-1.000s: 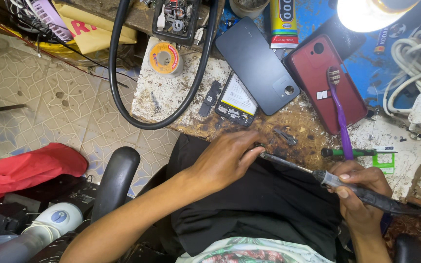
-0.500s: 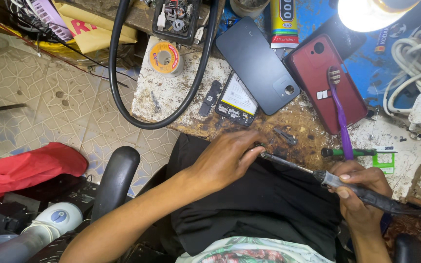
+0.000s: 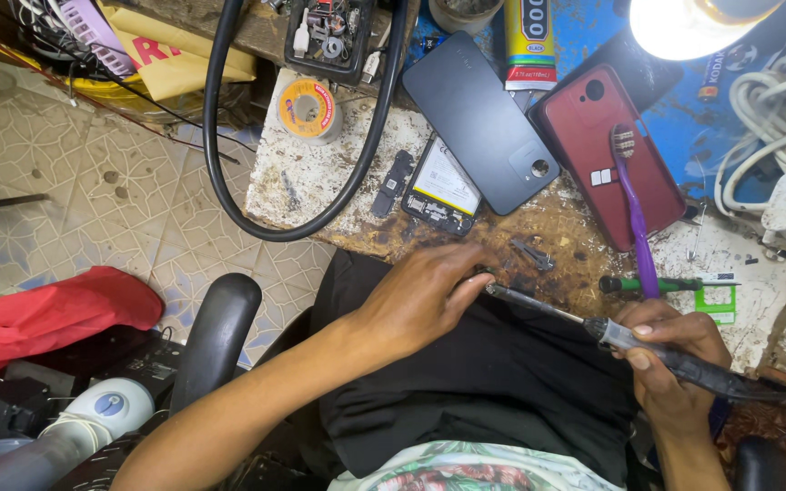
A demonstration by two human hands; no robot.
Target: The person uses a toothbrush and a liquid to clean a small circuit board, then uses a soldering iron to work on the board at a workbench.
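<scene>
My right hand [image 3: 670,359] grips a soldering iron [image 3: 611,335] by its dark handle, its metal tip pointing left to the bench edge. My left hand [image 3: 420,295] rests at that edge with fingers pinched on a small part right at the iron's tip; the part itself is hidden under the fingers. Just beyond lie an opened phone [image 3: 443,186] showing its battery, a dark back cover [image 3: 484,118], and a red phone [image 3: 607,155] with a purple toothbrush [image 3: 634,214] across it.
A thick black cable loop [image 3: 229,182] hangs over the bench's left end. A solder spool [image 3: 307,109], a glue tube [image 3: 528,32], a green screwdriver [image 3: 657,284], a lit lamp [image 3: 689,23] and white cables [image 3: 766,136] crowd the bench. Tiled floor, a red cloth [image 3: 47,314] and a chair armrest [image 3: 216,332] lie left.
</scene>
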